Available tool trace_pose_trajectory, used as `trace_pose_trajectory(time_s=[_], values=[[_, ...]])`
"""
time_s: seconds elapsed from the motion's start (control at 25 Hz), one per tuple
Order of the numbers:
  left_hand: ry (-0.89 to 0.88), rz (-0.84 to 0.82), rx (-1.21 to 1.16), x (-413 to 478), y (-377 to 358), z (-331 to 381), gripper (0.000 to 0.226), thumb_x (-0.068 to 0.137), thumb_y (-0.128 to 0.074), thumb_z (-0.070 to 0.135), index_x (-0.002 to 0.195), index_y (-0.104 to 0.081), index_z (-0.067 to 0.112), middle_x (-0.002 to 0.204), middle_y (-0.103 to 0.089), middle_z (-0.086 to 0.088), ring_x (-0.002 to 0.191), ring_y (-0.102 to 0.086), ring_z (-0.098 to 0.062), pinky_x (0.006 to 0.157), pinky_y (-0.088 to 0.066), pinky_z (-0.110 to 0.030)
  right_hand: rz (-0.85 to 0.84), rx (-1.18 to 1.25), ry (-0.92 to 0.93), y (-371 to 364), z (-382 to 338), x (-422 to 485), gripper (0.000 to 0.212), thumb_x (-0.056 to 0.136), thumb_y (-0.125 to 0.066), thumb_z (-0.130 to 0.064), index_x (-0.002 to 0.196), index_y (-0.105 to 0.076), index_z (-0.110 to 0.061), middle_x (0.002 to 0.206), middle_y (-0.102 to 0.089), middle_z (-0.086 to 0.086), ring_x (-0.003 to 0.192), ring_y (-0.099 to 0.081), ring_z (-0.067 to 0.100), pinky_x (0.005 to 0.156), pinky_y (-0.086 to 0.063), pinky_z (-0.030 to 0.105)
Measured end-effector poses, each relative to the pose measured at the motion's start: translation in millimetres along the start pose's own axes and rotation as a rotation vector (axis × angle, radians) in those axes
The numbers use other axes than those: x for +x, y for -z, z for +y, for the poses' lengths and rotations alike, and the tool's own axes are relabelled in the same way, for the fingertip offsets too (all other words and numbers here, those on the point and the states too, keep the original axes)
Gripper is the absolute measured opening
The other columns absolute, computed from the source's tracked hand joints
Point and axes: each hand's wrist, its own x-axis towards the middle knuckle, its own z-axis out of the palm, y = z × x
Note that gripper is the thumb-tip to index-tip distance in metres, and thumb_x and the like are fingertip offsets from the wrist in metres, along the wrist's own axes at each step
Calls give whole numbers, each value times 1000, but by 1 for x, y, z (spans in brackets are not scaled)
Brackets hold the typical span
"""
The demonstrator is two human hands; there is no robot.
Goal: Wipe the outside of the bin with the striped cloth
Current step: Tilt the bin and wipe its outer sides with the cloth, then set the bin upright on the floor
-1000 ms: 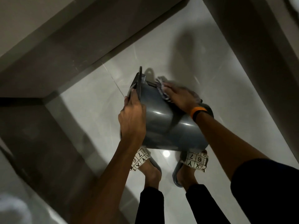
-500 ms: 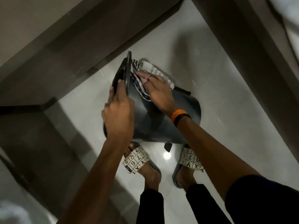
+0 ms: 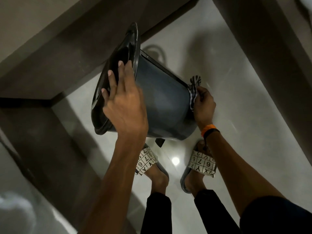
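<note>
A dark grey plastic bin is held tilted on its side above the floor, its black lid end up and to the left. My left hand lies across the lid rim, fingers spread over the black lid. My right hand is at the bin's bottom end on the right, pressing the black-and-white striped cloth against the base edge. Most of the cloth is hidden between my hand and the bin. An orange and black band sits on my right wrist.
Glossy pale floor tiles lie below, with a dark wall skirting at upper left and a dark wall at upper right. My feet in patterned slippers stand directly under the bin. A small black pedal sticks out beneath the bin.
My right hand slid with the cloth from the lid end down to the bin's base. The bin was lifted and tipped higher, and my left hand shifted onto the lid.
</note>
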Motion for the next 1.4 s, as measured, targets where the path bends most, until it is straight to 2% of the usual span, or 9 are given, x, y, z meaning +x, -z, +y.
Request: trace_pose_trajectory(time_s=[0.12,0.24,0.44,0.56,0.68,0.84,0.96,1.2,1.4], values=[[39,-41,-36,-19,4,3,40,95,-51,4,133,-61,7,139,-62,-14,126,-59,-42,86,-57,-64,142,-157,-15,1,-1,-18,50,92,-49,12,133,-66,-11,128,-70,16,124,-59,33,102,-44,28],[67,4,-63,-22,5,0,37,95,-53,3,130,-64,7,135,-65,-15,120,-63,-43,83,-58,-64,222,-193,22,0,-5,-37,54,86,-53,14,128,-68,-17,127,-67,17,124,-57,35,104,-42,32],[75,52,-3,-3,-5,15,44,89,-62,-1,132,-64,9,133,-67,-12,123,-62,-39,88,-55,-66,-11,-6,257,-31,-58,-21,43,94,-48,10,120,-73,-12,127,-73,12,118,-66,29,108,-50,43],[101,-36,-5,-10,-7,29,48,94,-56,4,142,-53,9,139,-62,-12,133,-53,-38,101,-47,-65,-86,137,350,-31,-82,-25,45,92,-45,13,115,-74,-12,125,-75,9,115,-70,23,106,-54,34],[137,-82,-27,-23,1,54,47,95,-47,14,142,-55,12,138,-64,-9,132,-54,-39,96,-53,-59,-122,159,329,-17,-69,-41,38,96,-52,9,123,-72,-10,131,-72,10,125,-66,21,111,-51,37],[27,-313,-12,-35,9,86,53,88,-74,31,137,-58,22,148,-55,-3,138,-48,-36,81,-61,-53,-94,259,173,17,-45,-26,27,98,-55,8,121,-69,6,117,-71,22,108,-67,30,95,-55,46],[-149,-561,-53,-43,6,80,68,90,-68,45,149,-39,32,166,-25,6,150,-22,-40,108,-40,-64,-115,289,108,44,-35,-7,24,99,-57,2,120,-68,6,111,-70,30,95,-66,36,85,-55,50],[-337,-720,28,-36,1,37,107,72,-73,67,152,-5,52,169,8,7,151,-3,-49,92,-49,-66,-66,-127,350,77,-46,21,26,99,-55,0,119,-72,-4,117,-69,18,112,-63,40,96,-53,42],[-147,-800,44,-34,-14,34,109,75,-62,76,151,10,50,165,26,6,148,20,-49,102,-40,-72,-27,-619,515,105,-69,45,39,102,-51,-4,139,-62,-11,133,-60,19,128,-49,41,100,-48,45]])
